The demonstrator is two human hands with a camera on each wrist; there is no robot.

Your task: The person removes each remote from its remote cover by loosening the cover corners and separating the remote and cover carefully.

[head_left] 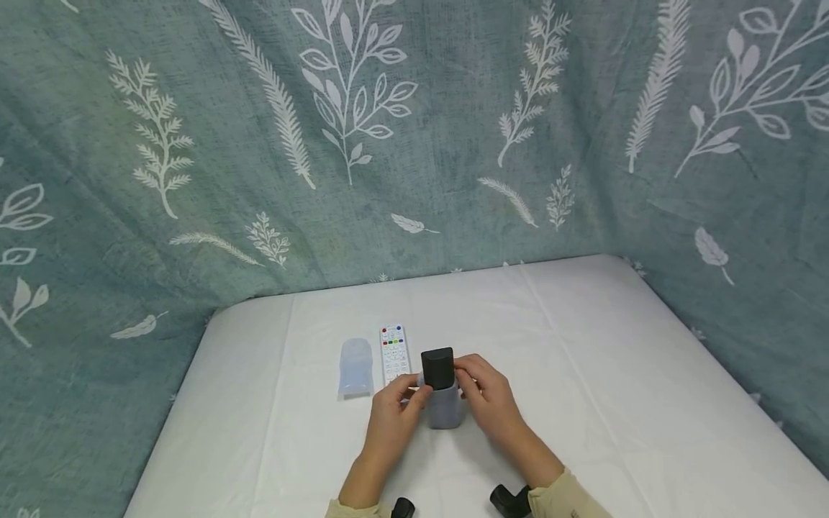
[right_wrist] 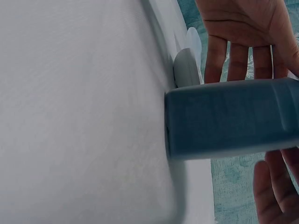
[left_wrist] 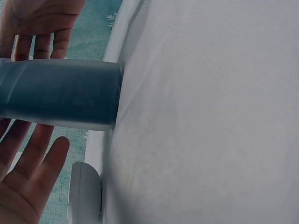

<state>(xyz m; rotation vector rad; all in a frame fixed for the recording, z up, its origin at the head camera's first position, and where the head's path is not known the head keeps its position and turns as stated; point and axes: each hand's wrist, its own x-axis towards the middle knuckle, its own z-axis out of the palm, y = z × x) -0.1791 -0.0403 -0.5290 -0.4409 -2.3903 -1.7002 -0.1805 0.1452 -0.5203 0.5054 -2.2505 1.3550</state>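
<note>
A translucent bluish sleeve (head_left: 445,410) stands upright on the white-covered table, with a black block-shaped thing (head_left: 437,368) sticking out of its top. My left hand (head_left: 395,414) pinches the sleeve's upper rim from the left with thumb and forefinger. From the right, my right hand (head_left: 490,403) pinches the same rim near the black thing. In the left wrist view the sleeve (left_wrist: 60,93) shows a dark body inside, its lower end at the cloth. The other fingers spread loosely beside the sleeve (right_wrist: 229,119) in the right wrist view.
A white remote control (head_left: 393,352) with coloured buttons lies just left of and behind the sleeve. Left of it is a second translucent sleeve (head_left: 355,367), lying flat. A green leaf-patterned cloth (head_left: 414,144) hangs behind the white table cover (head_left: 583,345).
</note>
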